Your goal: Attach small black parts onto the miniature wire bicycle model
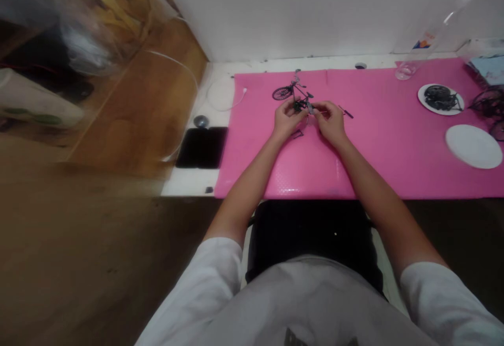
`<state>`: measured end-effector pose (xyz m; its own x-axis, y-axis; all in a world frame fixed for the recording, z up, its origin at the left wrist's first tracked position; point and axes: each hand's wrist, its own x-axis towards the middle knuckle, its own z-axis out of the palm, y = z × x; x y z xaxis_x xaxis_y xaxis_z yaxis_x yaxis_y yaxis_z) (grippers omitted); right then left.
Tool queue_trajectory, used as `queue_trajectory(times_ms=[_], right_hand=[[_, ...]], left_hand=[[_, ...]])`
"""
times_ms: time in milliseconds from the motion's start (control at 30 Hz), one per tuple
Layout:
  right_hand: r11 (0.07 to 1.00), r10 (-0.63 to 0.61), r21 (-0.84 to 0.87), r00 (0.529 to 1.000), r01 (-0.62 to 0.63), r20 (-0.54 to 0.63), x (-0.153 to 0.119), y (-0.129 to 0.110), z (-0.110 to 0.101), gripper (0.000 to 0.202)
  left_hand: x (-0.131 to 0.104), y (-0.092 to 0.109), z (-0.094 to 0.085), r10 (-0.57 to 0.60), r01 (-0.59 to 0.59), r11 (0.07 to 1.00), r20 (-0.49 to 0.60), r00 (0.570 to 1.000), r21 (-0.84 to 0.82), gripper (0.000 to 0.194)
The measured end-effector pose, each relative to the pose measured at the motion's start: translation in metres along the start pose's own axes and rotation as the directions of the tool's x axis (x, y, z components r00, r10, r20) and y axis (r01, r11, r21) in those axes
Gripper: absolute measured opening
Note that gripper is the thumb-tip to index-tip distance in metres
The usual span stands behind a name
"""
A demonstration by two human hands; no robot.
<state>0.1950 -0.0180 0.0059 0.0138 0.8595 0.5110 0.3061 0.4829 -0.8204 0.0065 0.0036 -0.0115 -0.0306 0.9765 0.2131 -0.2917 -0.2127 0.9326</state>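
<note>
- Both forearms reach forward over the pink mat point(394, 162) and slant inward, so the hands meet nearly fingertip to fingertip; the wrists are low, close to the mat.
- A small dark part point(297, 134) lies loose on the mat, just on the near side of the hands and between them, apart from the bike.
- The right hand point(331, 124) is curled, thumb and forefinger drawn together beside a small grey piece point(311, 108); whether they press on it I cannot tell.
- The left hand point(286, 117) pinches the bike's near end between thumb and fingers.
- A thin dark rod point(348, 112) lies just beyond the right hand's outer side.
- The bike point(302, 92), a miniature, stretches from the fingertips toward the wall. The work looks partly done: frame, saddle, one wheel point(282, 93) and handlebar point(296, 78) appear in place. No second wheel can be made out; the fingers may hide it. The small dark part and rod are unattached, so some joining seems left.
- Off to the right are a bare plate point(473, 146) and, farther back, a plate point(422, 93) of dark pieces point(439, 97).
</note>
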Motion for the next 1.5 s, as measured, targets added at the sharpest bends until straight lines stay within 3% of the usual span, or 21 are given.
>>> queue_trajectory(times_ms=[200, 500, 700, 1200, 1300, 1500], right_hand=[[0.997, -0.073, -0.021, 0.997, 0.073, -0.016, 0.002, -0.005, -0.006, 0.052], [0.997, -0.048, -0.068, 0.998, 0.045, -0.047, 0.005, 0.008, -0.004, 0.047], [0.987, -0.027, -0.160, 0.998, 0.035, 0.048, 0.008, 0.005, -0.016, 0.037], [0.984, -0.008, -0.178, 0.999, 0.017, 0.051, 0.011, 0.008, -0.021, 0.024], [0.984, -0.008, -0.177, 0.999, 0.015, 0.041, 0.010, 0.007, -0.020, 0.036], [0.992, -0.021, -0.126, 1.000, 0.022, 0.013, 0.008, 0.005, -0.016, 0.079]], left_hand=[[0.000, 0.001, -0.001, -0.022, 0.022, 1.000, -0.002, 1.000, 0.006, 0.079], [-0.001, 0.002, 0.004, -0.064, 0.064, 0.998, -0.002, 0.998, 0.012, 0.078], [-0.005, 0.008, 0.008, -0.100, 0.100, 0.994, -0.012, 0.995, 0.046, 0.075], [-0.006, 0.004, 0.008, -0.095, 0.092, 0.991, 0.035, 0.995, 0.097, 0.076], [-0.006, 0.005, 0.009, -0.101, 0.098, 0.992, 0.028, 0.995, 0.084, 0.076], [-0.008, 0.011, 0.009, -0.105, 0.105, 0.993, 0.015, 0.994, 0.054, 0.072]])
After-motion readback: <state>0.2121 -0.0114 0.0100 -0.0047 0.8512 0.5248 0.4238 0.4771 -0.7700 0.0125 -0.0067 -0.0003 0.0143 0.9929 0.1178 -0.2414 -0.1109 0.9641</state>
